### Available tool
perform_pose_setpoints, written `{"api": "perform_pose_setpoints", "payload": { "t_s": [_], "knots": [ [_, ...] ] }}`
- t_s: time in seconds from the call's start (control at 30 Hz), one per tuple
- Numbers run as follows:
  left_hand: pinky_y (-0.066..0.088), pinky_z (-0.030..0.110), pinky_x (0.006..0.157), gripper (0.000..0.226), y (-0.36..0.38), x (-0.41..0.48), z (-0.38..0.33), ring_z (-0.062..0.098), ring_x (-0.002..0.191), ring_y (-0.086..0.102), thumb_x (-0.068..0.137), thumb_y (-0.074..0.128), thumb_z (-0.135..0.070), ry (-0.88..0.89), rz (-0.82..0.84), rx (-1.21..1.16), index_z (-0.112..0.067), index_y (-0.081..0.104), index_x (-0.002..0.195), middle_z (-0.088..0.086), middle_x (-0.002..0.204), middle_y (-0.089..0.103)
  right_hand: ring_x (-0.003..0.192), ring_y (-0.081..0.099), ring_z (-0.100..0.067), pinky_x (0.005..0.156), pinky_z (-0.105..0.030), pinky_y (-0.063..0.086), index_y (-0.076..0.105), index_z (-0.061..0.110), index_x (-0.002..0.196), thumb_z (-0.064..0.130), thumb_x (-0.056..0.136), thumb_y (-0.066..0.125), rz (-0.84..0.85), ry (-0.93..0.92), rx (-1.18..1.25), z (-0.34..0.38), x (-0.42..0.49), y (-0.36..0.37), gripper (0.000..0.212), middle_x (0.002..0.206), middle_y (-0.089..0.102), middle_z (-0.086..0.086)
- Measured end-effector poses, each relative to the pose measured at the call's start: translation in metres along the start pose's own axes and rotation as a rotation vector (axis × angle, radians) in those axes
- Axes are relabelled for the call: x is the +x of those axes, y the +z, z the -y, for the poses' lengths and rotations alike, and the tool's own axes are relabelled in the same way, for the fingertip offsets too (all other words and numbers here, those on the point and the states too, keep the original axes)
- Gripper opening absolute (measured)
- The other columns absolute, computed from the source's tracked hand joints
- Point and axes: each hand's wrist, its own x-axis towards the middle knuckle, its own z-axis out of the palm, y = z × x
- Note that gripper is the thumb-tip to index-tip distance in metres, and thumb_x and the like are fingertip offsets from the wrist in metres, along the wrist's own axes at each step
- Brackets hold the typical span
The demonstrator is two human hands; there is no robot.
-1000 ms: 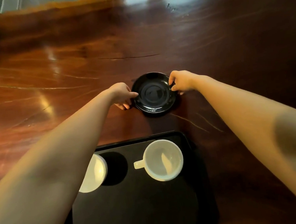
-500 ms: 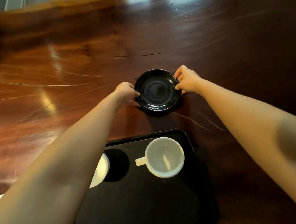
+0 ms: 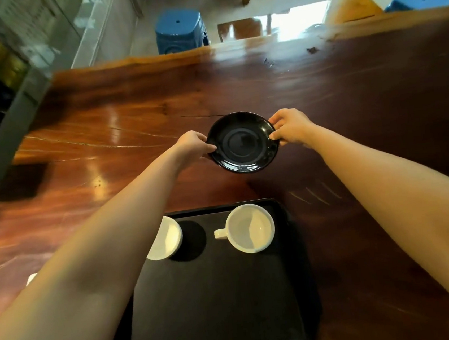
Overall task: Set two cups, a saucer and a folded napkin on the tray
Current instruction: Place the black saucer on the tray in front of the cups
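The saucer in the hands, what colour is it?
Glossy black saucer, seen in the head view.

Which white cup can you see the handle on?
The right cup on the tray: its handle sticks out to the left. The left cup is half hidden under the left arm, no handle showing.

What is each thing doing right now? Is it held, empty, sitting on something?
Round black glossy saucer: held at opposite rims by both hands, above the table, not on the tray.
Left hand: grip shut on the saucer.
Right hand: grip shut on the saucer.
White handled cup: upright, empty, on the tray.
Second white cup: on the tray, partly hidden by the left arm.
Black rectangular tray: flat on the wooden table.
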Motion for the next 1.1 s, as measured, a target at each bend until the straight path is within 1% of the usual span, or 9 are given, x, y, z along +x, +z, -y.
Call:
{"api": "perform_pose_setpoints", "payload": {
  "t_s": [0.2,0.33,0.47,0.53,0.67,0.73,0.83,0.93,1.1],
  "knots": [
    [0.057,0.033,0.079,0.023,-0.014,-0.026,-0.006,0.026,0.09,0.067,0.091,0.057,-0.001,0.012,0.006,-0.083,0.008,0.062,0.111,0.021,0.105,0.067,0.084,0.063,-0.023,0.06,-0.025,0.053,0.057,0.006,0.118,-0.004,0.083,0.064,0.023,-0.012,0.015,0.02,-0.021,-0.011,0.037,0.097,0.064,-0.012],
    [0.058,0.024,0.064,0.025,-0.033,-0.059,0.003,0.022,0.079,0.067,0.091,0.057,-0.002,0.042,-0.025,-0.222,0.007,0.062,0.114,0.018,0.1,0.066,0.089,0.064,-0.023,0.071,-0.029,0.056,0.058,0.006,0.12,-0.004,0.085,0.061,0.024,-0.076,0.09,0.046,-0.057,-0.011,0.036,0.101,0.066,-0.015],
    [0.057,0.025,0.068,0.022,-0.051,-0.093,0.031,0.015,0.072,0.066,0.091,0.057,-0.004,0.025,-0.011,-0.334,0.004,0.063,0.11,0.011,0.087,0.068,0.096,0.066,-0.023,0.083,-0.036,0.055,0.058,0.008,0.123,-0.002,0.086,0.061,0.038,-0.106,0.134,0.062,-0.098,0.009,0.039,0.103,0.068,-0.013],
    [0.058,0.023,0.061,0.018,-0.06,-0.109,0.049,0.015,0.069,0.066,0.09,0.058,-0.003,0.009,0.009,-0.374,0.001,0.063,0.106,0.008,0.08,0.067,0.094,0.067,-0.022,0.084,-0.037,0.056,0.059,0.009,0.123,-0.001,0.086,0.061,0.041,-0.097,0.161,0.064,-0.115,0.027,0.038,0.102,0.069,-0.012],
    [0.059,0.024,0.06,0.009,-0.077,-0.141,0.089,0.019,0.069,0.067,0.09,0.056,0.0,-0.01,0.052,-0.407,0.002,0.063,0.096,0.012,0.08,0.066,0.089,0.066,-0.022,0.087,-0.041,0.056,0.061,0.01,0.122,-0.001,0.086,0.061,0.022,-0.042,0.236,0.057,-0.145,0.073,0.037,0.096,0.069,-0.009],
    [0.06,0.023,0.056,0.007,-0.081,-0.154,0.111,0.021,0.068,0.066,0.089,0.056,0.003,-0.006,0.066,-0.429,0.001,0.062,0.087,0.014,0.079,0.065,0.083,0.068,-0.021,0.082,-0.04,0.058,0.061,0.009,0.121,-0.003,0.086,0.06,0.025,-0.014,0.29,0.051,-0.16,0.098,0.037,0.089,0.07,-0.007],
    [0.059,0.021,0.051,0.008,-0.082,-0.168,0.145,0.021,0.069,0.063,0.089,0.055,0.005,-0.008,0.063,-0.417,0.004,0.061,0.096,0.015,0.081,0.063,0.078,0.069,-0.014,0.065,-0.025,0.061,0.059,0.01,0.124,-0.004,0.086,0.06,0.018,0.034,0.355,0.043,-0.183,0.132,0.04,0.087,0.07,-0.003],
    [0.06,0.026,0.06,0.01,-0.077,-0.177,0.184,0.02,0.07,0.064,0.089,0.056,0.003,-0.032,0.07,-0.363,-0.003,0.062,0.085,0.014,0.084,0.063,0.077,0.066,-0.011,0.052,-0.017,0.055,0.057,0.011,0.126,-0.003,0.088,0.059,0.019,0.095,0.405,0.03,-0.205,0.165,0.041,0.087,0.067,-0.001],
    [0.059,0.045,0.077,0.013,-0.056,-0.186,0.244,0.034,0.078,0.068,0.087,0.06,0.0,-0.114,0.041,-0.174,-0.007,0.06,0.076,0.017,0.087,0.063,0.084,0.065,-0.01,0.058,-0.018,0.056,0.053,0.011,0.131,0.001,0.088,0.059,0.072,0.211,0.435,-0.004,-0.227,0.219,0.045,0.096,0.067,-0.003]
  ]
}}
